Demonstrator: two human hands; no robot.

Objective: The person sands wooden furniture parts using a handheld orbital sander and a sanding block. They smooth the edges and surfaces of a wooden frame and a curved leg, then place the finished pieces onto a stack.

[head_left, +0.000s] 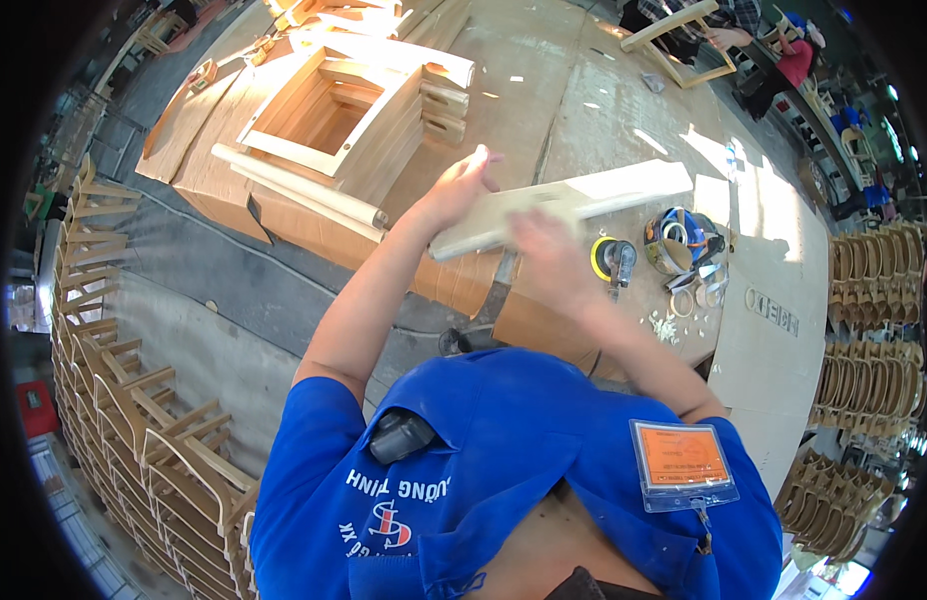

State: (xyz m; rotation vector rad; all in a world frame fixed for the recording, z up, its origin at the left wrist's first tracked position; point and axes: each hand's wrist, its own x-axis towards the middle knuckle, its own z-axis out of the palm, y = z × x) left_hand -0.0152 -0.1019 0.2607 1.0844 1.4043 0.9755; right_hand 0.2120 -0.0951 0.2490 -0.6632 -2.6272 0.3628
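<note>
1. A long pale wooden board [589, 197] lay slantwise before the person, its left end nearer and its right end farther; whether it rested on the cardboard covering [774, 260] could not be told.
2. The left hand [459, 190] was at the board's left end, fingers extended and open; contact was unclear.
3. The right hand [546, 240] blurred over the board's near edge, right of the left hand; whether its fingers were open or gripping could not be told.
4. A yellow-rimmed sander [612, 258] lay just nearer than the board, with a cluttered can [668, 256] to its right and pale shavings [665, 328] nearer.
5. Far left stood a wooden box-like frame [294, 152], with rails [302, 190] beside its near side.
</note>
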